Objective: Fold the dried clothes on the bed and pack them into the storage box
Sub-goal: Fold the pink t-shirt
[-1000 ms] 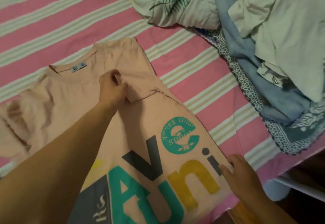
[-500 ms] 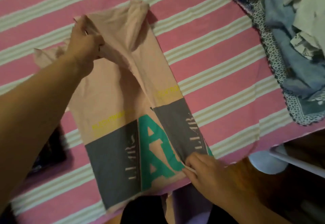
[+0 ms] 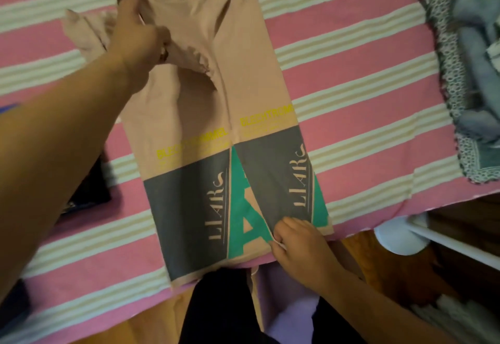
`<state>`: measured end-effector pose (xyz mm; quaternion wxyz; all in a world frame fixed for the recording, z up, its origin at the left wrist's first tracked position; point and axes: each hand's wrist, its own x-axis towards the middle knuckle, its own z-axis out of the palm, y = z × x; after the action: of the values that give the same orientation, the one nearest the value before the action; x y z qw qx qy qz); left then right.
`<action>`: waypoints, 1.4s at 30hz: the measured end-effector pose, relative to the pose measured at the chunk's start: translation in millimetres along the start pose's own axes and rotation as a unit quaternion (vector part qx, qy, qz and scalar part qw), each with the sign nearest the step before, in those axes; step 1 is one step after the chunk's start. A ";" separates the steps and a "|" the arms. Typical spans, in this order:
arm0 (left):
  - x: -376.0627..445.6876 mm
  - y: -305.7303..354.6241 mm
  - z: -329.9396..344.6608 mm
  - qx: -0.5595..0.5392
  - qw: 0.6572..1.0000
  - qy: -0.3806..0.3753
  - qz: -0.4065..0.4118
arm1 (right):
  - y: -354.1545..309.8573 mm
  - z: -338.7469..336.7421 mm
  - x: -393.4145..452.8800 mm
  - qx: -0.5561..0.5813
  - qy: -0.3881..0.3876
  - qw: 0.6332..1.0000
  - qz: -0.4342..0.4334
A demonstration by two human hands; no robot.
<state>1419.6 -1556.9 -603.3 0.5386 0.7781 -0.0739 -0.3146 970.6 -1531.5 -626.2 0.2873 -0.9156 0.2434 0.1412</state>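
A peach T-shirt (image 3: pixel 205 105) with grey, teal and yellow print lies on the pink striped bed (image 3: pixel 351 95), its right side folded over toward the middle. My left hand (image 3: pixel 138 40) grips the folded sleeve and shoulder fabric near the collar. At the bed's near edge my right hand (image 3: pixel 295 241) pinches the hem of the folded-over flap. No storage box can be identified for certain.
A heap of unfolded clothes (image 3: pixel 473 59), blue and patterned, lies at the right edge of the bed. A dark flat object (image 3: pixel 89 192) rests on the bed at left. White wire framing (image 3: pixel 454 243) and wooden floor show below right.
The shirt's right side has been folded over toward the middle and now lies flatter. My left hand has pulled the sleeve inward; my right hand still holds the hem.
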 end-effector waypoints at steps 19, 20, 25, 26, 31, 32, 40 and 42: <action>-256.8 -148.7 76.7 0.247 0.895 -0.154 -0.337 | 93.6 -23.8 12.5 0.151 -0.064 0.925 0.343; -274.5 -160.2 85.4 0.249 0.892 -0.170 -0.335 | 95.7 -23.8 11.2 0.142 -0.085 0.928 0.333; -296.0 -184.1 102.2 0.235 0.905 -0.128 -0.332 | 104.3 -32.6 7.8 0.113 -0.122 0.926 0.339; -299.2 -185.2 100.9 0.241 0.902 -0.135 -0.333 | 105.0 -33.2 7.8 0.108 -0.128 0.924 0.343; -314.7 -184.5 101.2 0.221 0.905 -0.156 -0.328 | 100.8 -34.0 8.2 0.086 -0.143 0.926 0.339; -318.4 -186.6 102.2 0.221 0.900 -0.172 -0.335 | 100.0 -34.7 7.8 0.084 -0.148 0.926 0.337; -316.7 -164.2 98.9 0.361 0.823 -0.284 -0.335 | 88.3 -39.7 13.9 -0.019 -0.219 0.914 0.341; -293.6 -136.5 90.2 0.340 0.804 -0.341 -0.350 | 80.2 -51.4 33.8 -0.074 -0.266 0.901 0.335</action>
<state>1105.5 -1439.2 -623.7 0.0330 0.7270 -0.0771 -0.6815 963.0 -1631.9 -635.5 0.2085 -0.7270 0.4393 0.4848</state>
